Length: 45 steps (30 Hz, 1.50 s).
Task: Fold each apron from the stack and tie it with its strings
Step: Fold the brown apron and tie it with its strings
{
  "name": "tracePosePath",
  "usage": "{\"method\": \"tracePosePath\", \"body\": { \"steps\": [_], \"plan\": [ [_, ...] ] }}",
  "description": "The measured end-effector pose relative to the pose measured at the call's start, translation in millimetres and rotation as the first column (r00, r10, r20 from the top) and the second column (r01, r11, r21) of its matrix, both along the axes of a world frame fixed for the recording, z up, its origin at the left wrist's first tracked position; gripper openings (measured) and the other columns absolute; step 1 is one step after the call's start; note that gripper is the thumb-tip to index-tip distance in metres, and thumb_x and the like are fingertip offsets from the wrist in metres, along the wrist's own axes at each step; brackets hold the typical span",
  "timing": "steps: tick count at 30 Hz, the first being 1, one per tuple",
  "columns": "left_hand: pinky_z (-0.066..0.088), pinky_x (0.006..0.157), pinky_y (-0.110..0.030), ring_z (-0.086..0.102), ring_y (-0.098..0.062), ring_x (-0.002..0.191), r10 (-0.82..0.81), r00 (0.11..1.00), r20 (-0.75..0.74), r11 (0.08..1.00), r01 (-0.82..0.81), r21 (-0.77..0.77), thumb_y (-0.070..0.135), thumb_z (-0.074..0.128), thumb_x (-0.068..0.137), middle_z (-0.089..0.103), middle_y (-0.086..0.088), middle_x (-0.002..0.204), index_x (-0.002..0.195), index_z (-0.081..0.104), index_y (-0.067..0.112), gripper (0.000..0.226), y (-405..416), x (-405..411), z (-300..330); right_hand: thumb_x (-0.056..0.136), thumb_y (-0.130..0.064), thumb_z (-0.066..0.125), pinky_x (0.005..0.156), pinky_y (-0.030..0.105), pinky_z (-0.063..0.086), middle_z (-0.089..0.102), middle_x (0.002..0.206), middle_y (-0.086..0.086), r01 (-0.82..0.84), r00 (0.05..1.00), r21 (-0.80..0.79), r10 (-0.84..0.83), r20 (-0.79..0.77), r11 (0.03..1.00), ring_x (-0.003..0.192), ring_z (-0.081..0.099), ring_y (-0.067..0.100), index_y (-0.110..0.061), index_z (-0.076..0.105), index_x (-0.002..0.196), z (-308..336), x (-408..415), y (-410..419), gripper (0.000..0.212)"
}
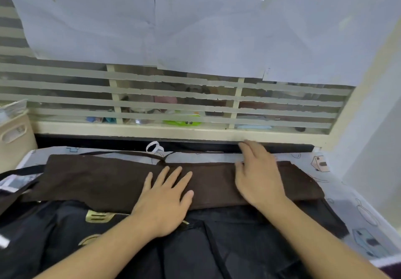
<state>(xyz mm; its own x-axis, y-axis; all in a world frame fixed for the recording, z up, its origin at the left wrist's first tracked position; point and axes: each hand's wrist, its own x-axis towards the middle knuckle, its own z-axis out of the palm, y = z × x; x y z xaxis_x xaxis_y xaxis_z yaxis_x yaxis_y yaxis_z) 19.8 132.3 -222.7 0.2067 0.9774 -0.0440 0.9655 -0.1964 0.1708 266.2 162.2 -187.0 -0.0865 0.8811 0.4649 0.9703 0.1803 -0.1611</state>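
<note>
The brown apron (104, 181) lies folded into a long band across the far side of the table (347, 194), on top of the black aprons (249, 235), and the folding step looks under way: the left hand (165, 200) presses it flat with straight, spread fingers while the right hand (258, 174), fingers loosely extended and gripping nothing, rests at its far edge. Next the band probably needs folding shorter end to end, then binding with the strings (121, 153) trailing left. Room is tight behind, where the window frame (152, 130) runs close; the right end has bare table.

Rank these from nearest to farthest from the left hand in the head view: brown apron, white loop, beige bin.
1. brown apron: directly under the left hand.
2. white loop: beyond the apron, by the far table edge.
3. beige bin: far left corner.
</note>
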Motion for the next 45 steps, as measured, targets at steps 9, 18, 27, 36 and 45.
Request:
{"method": "tracePosePath", "body": {
  "steps": [9, 18, 27, 36, 45],
  "plan": [
    [-0.011, 0.129, -0.054, -0.02, -0.018, 0.16, 0.094, 0.995, -0.043, 0.994, -0.096, -0.049, 0.081, 0.006, 0.094, -0.016, 0.019, 0.172, 0.16, -0.008, 0.056, 0.071, -2, -18, -1, 0.107, -0.062, 0.009, 0.131, 0.042, -0.004, -0.007, 0.173, -0.019, 0.013, 0.996, -0.507, 0.034, 0.082, 0.862, 0.16, -0.011, 0.011, -0.051, -0.001, 0.163, -41, 21, -16, 0.058],
    [0.009, 0.127, -0.045, 0.013, -0.022, 0.154, 0.109, 0.991, 0.084, 0.993, -0.111, 0.03, 0.061, 0.035, 0.101, 0.022, 0.01, 0.166, 0.16, 0.027, 0.043, 0.063, 18, -19, 19, 0.109, -0.035, 0.038, 0.127, 0.046, 0.019, 0.03, 0.169, -0.004, 0.034, 0.993, -0.476, 0.025, 0.119, 0.879, 0.156, 0.022, 0.028, -0.034, 0.027, 0.163, -24, 69, 23, 0.055],
    [0.03, 0.113, -0.039, 0.036, -0.022, 0.134, 0.224, 0.941, 0.254, 0.965, -0.251, 0.078, 0.034, 0.051, 0.105, 0.042, 0.009, 0.122, 0.108, 0.055, 0.034, 0.005, 59, -31, 13, 0.104, -0.026, 0.05, 0.098, 0.039, 0.043, 0.056, 0.113, 0.006, 0.132, 0.969, -0.375, -0.041, 0.243, 0.918, 0.112, 0.052, 0.028, -0.022, 0.044, 0.098, -10, 82, 54, 0.009],
    [0.035, 0.109, -0.042, 0.049, -0.025, 0.123, 0.194, 0.969, 0.151, 0.877, -0.241, 0.416, 0.022, 0.054, 0.101, 0.056, 0.0, 0.126, 0.119, 0.061, 0.022, 0.02, 59, -11, 14, 0.098, -0.017, 0.054, 0.081, 0.041, 0.045, 0.066, 0.107, 0.013, 0.203, 0.966, -0.144, -0.173, 0.194, 0.969, 0.097, 0.059, 0.031, -0.012, 0.054, 0.105, -2, 60, 51, 0.009],
    [-0.004, 0.131, -0.043, -0.008, -0.011, 0.161, 0.039, 0.999, -0.005, 0.999, -0.039, 0.007, 0.062, 0.014, 0.107, -0.006, 0.015, 0.174, 0.166, 0.003, 0.042, 0.063, 15, 21, -3, 0.109, -0.055, 0.011, 0.131, 0.043, -0.001, -0.002, 0.175, -0.012, -0.138, 0.982, -0.475, 0.182, 0.047, 0.869, 0.161, -0.007, 0.015, -0.043, 0.004, 0.166, -43, -30, -18, 0.058]
  ]
}}
